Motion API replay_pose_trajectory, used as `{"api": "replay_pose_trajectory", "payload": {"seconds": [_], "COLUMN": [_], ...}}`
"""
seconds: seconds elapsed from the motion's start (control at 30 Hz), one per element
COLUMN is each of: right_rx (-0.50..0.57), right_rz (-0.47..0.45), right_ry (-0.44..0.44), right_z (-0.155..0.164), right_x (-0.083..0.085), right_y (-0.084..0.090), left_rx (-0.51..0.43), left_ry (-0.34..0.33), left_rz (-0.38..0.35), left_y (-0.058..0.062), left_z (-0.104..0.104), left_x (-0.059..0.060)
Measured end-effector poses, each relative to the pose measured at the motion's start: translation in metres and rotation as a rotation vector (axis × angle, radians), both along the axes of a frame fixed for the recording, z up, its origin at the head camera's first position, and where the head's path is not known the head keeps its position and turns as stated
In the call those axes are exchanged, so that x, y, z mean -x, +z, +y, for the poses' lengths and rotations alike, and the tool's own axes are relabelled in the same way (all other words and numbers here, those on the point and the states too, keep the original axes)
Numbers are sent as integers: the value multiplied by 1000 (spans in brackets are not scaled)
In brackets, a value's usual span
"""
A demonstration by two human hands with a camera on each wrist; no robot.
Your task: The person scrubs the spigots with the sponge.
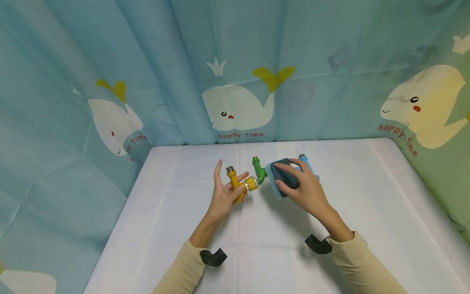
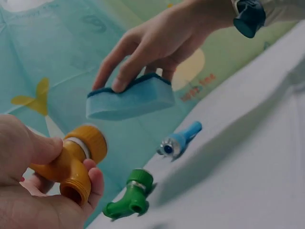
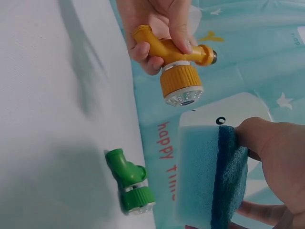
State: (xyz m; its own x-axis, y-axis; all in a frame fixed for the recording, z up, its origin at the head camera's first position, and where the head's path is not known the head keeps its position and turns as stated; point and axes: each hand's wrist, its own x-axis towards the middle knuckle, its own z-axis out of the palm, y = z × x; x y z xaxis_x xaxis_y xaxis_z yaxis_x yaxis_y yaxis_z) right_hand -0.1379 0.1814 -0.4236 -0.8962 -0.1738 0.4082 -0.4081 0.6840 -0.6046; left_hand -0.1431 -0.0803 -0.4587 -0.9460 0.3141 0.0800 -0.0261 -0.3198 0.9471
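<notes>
Gripping the yellow tap (image 1: 240, 183) between thumb and curled fingers (image 2: 93, 183), the left hand (image 1: 224, 196) holds it lifted off the worktop (image 1: 264, 228), its ribbed nozzle collar turned toward the sponge. The right hand (image 1: 304, 188) pinches a blue sponge (image 1: 280, 177), thumb on one long edge and fingers (image 2: 119, 83) over the other, with the darker scouring face against the palm side and the soft pale face toward the tap. Sponge and tap are near each other but apart; a clear gap shows in both wrist views.

To do the wiping well, I judge the left grip should stay on the tap's body and threaded inlet, leaving the collar and its perforated face bare for the sponge. The sponge wants to meet the collar squarely rather than on a corner, and the tap could be rolled in the fingers so every side is reached. A firmer grip on the tap would stop it from twisting under the sponge's pressure.

Just beyond the yellow tap, a green tap (image 1: 260, 170) lies on its side on the worktop, below the sponge in the wrist views. Further right of it, partly hidden behind the right hand, lies a blue tap (image 2: 181, 140). Behind the worktop hangs a blue curtain (image 1: 235, 73) printed with white whales.
</notes>
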Motion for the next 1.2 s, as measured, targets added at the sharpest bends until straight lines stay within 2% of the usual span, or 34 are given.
{"api": "replay_pose_trajectory", "payload": {"seconds": [0.27,0.37,0.47,0.6,0.8,0.9,1.0,1.1,1.2], "right_rx": [11,17,33,79,150,167,174,149,71], "right_rz": [1,11,21,30,51,71,92,124,158], "right_ry": [7,16,37,125,311,331,334,338,309], "right_z": [3,4,2,-7,-27,-33,-35,-35,-34], "right_x": [-2,-4,-4,-8,-17,-20,-22,-23,-22], "right_y": [-5,-6,-7,-8,-1,4,7,9,9], "left_rx": [-191,-252,-344,-433,-439,-459,-469,-464,-430], "left_ry": [-7,-25,-74,-150,-264,-307,-323,-315,-293], "left_rz": [-302,-359,-382,-363,-245,-206,-173,-146,-94], "left_y": [5,6,5,2,-1,0,2,4,6], "left_z": [-3,-4,-4,-4,-1,-1,-1,-2,-3], "left_x": [-2,-2,-3,-5,-6,-6,-6,-5,-5]}}
